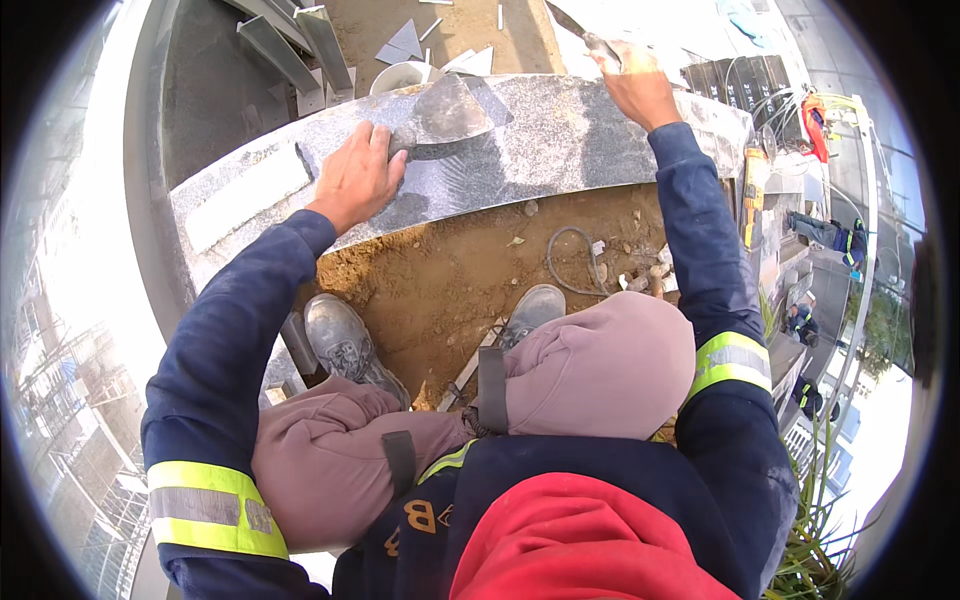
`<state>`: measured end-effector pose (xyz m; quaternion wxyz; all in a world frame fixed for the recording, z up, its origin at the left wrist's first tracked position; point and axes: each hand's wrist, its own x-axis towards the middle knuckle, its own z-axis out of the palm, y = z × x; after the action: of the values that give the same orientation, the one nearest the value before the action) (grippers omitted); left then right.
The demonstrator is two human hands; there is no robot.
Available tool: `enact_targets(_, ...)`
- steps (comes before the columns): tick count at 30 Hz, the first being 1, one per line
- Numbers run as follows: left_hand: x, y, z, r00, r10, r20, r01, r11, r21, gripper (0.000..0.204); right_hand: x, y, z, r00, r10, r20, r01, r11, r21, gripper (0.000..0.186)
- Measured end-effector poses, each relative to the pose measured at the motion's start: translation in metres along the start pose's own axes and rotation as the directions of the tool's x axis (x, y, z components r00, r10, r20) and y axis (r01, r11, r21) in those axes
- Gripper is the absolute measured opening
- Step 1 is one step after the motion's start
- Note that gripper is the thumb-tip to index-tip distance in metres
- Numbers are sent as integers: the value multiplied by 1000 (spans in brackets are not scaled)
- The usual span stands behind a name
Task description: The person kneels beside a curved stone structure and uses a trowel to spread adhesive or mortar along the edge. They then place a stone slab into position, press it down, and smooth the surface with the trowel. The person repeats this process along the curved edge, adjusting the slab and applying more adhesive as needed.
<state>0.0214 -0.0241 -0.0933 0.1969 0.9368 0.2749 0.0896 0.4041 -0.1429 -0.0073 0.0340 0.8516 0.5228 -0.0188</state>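
My left hand (360, 170) rests on a long, speckled grey slab (550, 130), its fingers slightly bent and apart. Just beyond my fingertips a flat grey piece (449, 108) lies on the slab, its near edge close to them. A pale strip (245, 197) runs along the slab's left part. At the far edge, toward the right, my right hand (636, 82) is closed round a greyish tool (603, 52), whose shape is partly hidden by my fingers.
My boots (340, 330) stand on dirt, near a looped hose (575, 260). Metal posts (280, 60) rise back left, beside tile offcuts (400, 45). A yellow power tool (752, 200), cables and dark blocks (735, 90) sit at the right. Co-workers (830, 235) are farther right.
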Motion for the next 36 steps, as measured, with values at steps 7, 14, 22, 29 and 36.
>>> enact_targets(7, 17, 30, 26, 917, 19, 398, -25, 1000, 11, 43, -90, -56, 66, 974, -45, -222, 122, 930, 348, 37)
enact_targets(14, 15, 30, 34, 899, 39, 437, -58, 998, 29, 49, -144, -100, 77, 961, -263, -83, 275, 887, 371, 36)
enact_targets(22, 21, 48, 22, 854, -68, 516, 32, 997, 77, 41, -115, -103, 75, 880, -377, -290, 454, 848, 274, 30)
enact_targets(29, 21, 42, 29, 837, -83, 540, 65, 996, 52, 46, -86, -116, 62, 935, -347, -72, 354, 905, 236, 23)
enact_targets(36, 24, 42, 32, 834, -41, 551, 15, 999, 52, 47, -83, -119, 63, 958, -283, 46, 268, 941, 209, 26)
